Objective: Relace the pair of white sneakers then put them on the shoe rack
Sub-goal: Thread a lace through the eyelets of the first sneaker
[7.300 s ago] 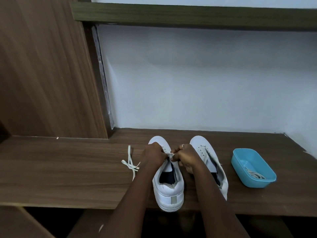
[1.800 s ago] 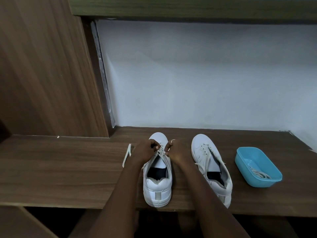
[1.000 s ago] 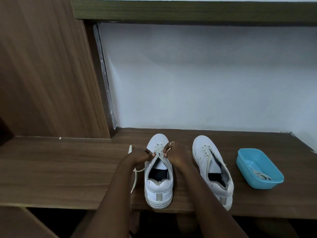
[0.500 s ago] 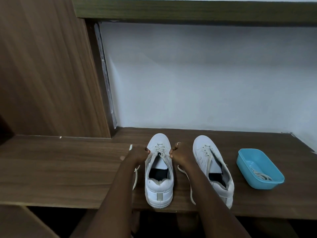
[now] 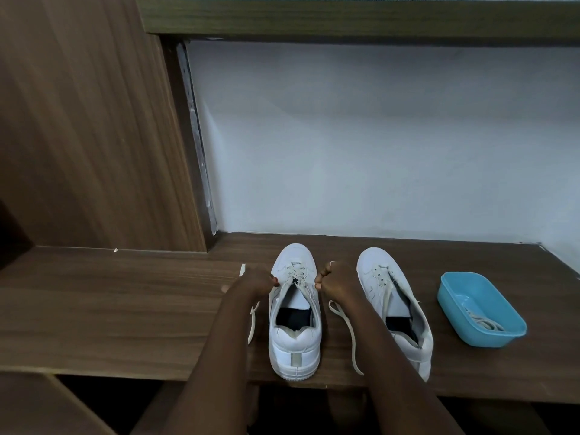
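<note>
Two white sneakers stand side by side on the wooden shelf (image 5: 125, 309), toes toward the wall. The left sneaker (image 5: 295, 321) has its lace (image 5: 296, 273) crossed through the front eyelets. My left hand (image 5: 255, 282) grips one lace end at the shoe's left side, and that end trails down by my wrist. My right hand (image 5: 334, 284) grips the other end on the right; its loose tail (image 5: 348, 334) lies on the shelf. The right sneaker (image 5: 395, 309) sits partly laced, its lace hanging loose.
A blue plastic tub (image 5: 480, 309) with a coiled lace inside stands at the right of the shelf. A wooden side panel (image 5: 88, 136) rises at the left, and a dark upper shelf (image 5: 345, 20) runs overhead. The white wall is behind.
My hands have drawn apart from the middle of the left sneaker to its two sides, pulling the lace ends outward. The right tail now lies along the shelf.
</note>
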A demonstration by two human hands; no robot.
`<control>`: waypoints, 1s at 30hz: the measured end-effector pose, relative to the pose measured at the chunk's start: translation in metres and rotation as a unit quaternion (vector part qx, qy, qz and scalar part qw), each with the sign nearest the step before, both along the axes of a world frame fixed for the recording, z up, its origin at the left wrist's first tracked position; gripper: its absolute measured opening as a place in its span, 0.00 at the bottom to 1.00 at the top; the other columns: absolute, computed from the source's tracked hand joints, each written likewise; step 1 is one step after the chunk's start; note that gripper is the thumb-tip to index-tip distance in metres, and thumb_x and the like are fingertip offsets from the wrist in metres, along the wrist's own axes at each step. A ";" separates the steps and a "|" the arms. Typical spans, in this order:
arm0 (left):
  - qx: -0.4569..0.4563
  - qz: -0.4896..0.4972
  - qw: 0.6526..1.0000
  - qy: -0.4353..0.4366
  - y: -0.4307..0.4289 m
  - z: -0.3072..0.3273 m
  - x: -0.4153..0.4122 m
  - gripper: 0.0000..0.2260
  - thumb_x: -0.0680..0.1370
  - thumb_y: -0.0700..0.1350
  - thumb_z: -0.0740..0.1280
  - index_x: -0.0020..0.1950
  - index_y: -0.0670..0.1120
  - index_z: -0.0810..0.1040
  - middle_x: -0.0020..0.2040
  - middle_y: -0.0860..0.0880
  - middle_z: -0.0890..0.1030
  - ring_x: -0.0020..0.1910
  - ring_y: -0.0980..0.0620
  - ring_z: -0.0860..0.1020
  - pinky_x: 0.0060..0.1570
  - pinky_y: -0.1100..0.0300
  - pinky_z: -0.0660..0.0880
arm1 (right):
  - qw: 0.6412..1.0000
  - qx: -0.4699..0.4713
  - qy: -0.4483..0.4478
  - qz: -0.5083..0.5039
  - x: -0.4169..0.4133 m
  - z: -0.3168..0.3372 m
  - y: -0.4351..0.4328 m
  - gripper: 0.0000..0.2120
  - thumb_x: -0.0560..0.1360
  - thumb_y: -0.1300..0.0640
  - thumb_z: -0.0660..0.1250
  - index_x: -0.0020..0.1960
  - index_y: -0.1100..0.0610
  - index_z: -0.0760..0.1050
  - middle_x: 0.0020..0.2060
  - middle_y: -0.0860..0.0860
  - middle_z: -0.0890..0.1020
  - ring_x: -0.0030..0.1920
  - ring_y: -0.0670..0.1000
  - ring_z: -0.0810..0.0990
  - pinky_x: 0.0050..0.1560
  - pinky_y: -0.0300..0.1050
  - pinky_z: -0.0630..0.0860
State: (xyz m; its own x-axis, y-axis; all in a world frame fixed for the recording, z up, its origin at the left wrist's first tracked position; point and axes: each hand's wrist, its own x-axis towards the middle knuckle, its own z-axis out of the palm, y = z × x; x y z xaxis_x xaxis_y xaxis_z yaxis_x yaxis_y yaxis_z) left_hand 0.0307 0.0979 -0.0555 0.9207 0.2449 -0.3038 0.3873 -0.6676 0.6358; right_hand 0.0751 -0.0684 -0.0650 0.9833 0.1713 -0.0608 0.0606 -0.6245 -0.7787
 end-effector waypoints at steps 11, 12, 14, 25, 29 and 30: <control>-0.020 -0.015 0.997 -0.078 0.004 0.016 -0.013 0.19 0.81 0.52 0.58 0.46 0.39 0.80 0.47 0.41 0.81 0.49 0.44 0.78 0.42 0.59 0.67 | 0.995 -0.019 -0.059 0.084 -0.020 0.021 0.022 0.11 0.75 0.59 0.67 0.57 0.57 0.80 0.54 0.51 0.82 0.55 0.50 0.79 0.51 0.37 0.69; -0.010 -0.014 0.995 -0.095 0.002 0.019 -0.014 0.18 0.81 0.53 0.59 0.40 0.42 0.79 0.39 0.46 0.79 0.41 0.50 0.76 0.37 0.61 0.65 | 0.993 -0.020 -0.052 0.105 -0.022 0.019 0.028 0.15 0.74 0.58 0.69 0.60 0.56 0.79 0.56 0.51 0.82 0.58 0.50 0.78 0.53 0.38 0.69; -0.001 -0.002 0.992 -0.125 0.001 0.021 -0.016 0.19 0.81 0.51 0.59 0.34 0.43 0.76 0.32 0.49 0.74 0.32 0.55 0.69 0.31 0.63 0.60 | 0.990 -0.035 -0.068 0.114 -0.025 0.013 0.039 0.15 0.73 0.56 0.70 0.59 0.54 0.79 0.51 0.53 0.83 0.56 0.53 0.78 0.50 0.42 0.72; -0.066 0.025 0.984 -0.163 0.007 0.020 -0.009 0.09 0.78 0.45 0.65 0.42 0.43 0.81 0.38 0.47 0.78 0.36 0.54 0.73 0.34 0.66 0.66 | 0.982 0.158 -0.099 0.001 -0.026 0.037 0.038 0.09 0.75 0.56 0.68 0.50 0.59 0.83 0.44 0.54 0.85 0.46 0.49 0.81 0.50 0.41 0.74; -0.202 -0.020 0.961 -0.191 -0.002 0.020 -0.009 0.14 0.72 0.44 0.73 0.57 0.48 0.82 0.52 0.51 0.84 0.53 0.53 0.80 0.54 0.65 0.73 | 0.955 0.289 -0.062 -0.006 -0.028 0.051 0.028 0.07 0.74 0.59 0.69 0.49 0.59 0.84 0.42 0.50 0.85 0.44 0.44 0.81 0.49 0.35 0.74; -0.217 -0.024 0.954 -0.206 -0.006 0.021 -0.008 0.13 0.72 0.44 0.73 0.55 0.49 0.83 0.51 0.51 0.84 0.53 0.54 0.80 0.56 0.61 0.73 | 0.947 0.317 -0.054 -0.007 -0.028 0.052 0.028 0.06 0.74 0.60 0.69 0.48 0.58 0.84 0.41 0.50 0.85 0.43 0.43 0.81 0.48 0.34 0.75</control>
